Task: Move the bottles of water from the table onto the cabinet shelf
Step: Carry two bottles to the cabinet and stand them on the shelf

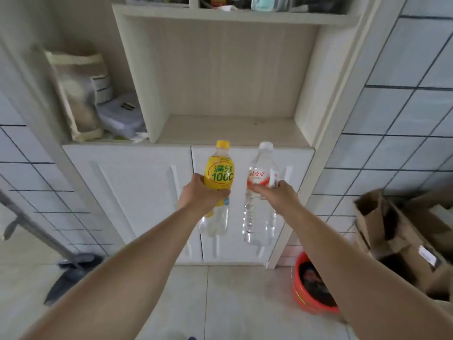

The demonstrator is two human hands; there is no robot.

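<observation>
My left hand (pixel 199 196) grips a clear bottle with a yellow cap and yellow label (pixel 219 175) around its middle. My right hand (pixel 277 196) grips a clear water bottle with a white cap and red-and-white label (pixel 261 168). Both bottles are upright, held side by side in the air in front of the white cabinet doors (pixel 137 192). Their caps reach just to the front edge of the wooden shelf (pixel 230 130), an open bay of the cabinet with nothing standing on it.
The bay to the left holds a canvas bag (pixel 76 94) and a plastic box (pixel 120 116). A red bucket (pixel 311 285) and cardboard boxes (pixel 402 236) stand on the floor at right. A dustpan (pixel 71 273) leans at the left.
</observation>
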